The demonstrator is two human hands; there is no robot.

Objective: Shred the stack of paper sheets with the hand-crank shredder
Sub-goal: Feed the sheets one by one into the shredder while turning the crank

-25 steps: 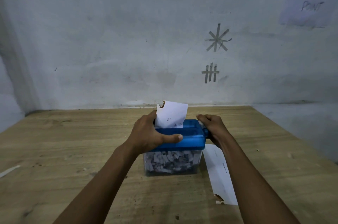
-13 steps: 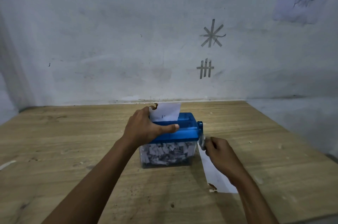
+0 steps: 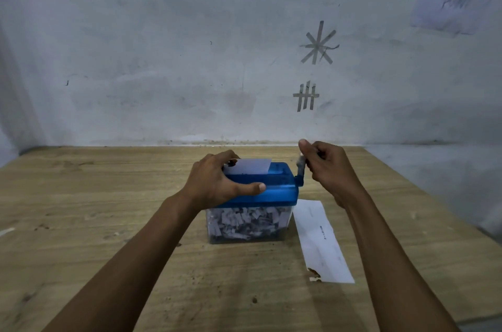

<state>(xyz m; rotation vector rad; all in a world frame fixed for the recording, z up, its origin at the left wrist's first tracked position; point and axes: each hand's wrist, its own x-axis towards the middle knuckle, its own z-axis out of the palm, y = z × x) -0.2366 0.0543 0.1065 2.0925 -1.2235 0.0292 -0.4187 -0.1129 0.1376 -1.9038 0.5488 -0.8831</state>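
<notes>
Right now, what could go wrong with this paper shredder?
The left hand grips the shredder right beside the sheet in the slot; fingers might get nipped. The clear bin looks packed with shreds, so the crank in the right hand may jam. The spare sheet beside it could get brushed away by that arm.

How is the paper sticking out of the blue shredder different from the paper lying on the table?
The standing paper sticks upright from the shredder, only its top showing; the flat paper lies on the table, fully visible. The left hand holds the shredder beside the standing paper; nothing touches the flat paper. Both are white.
</notes>
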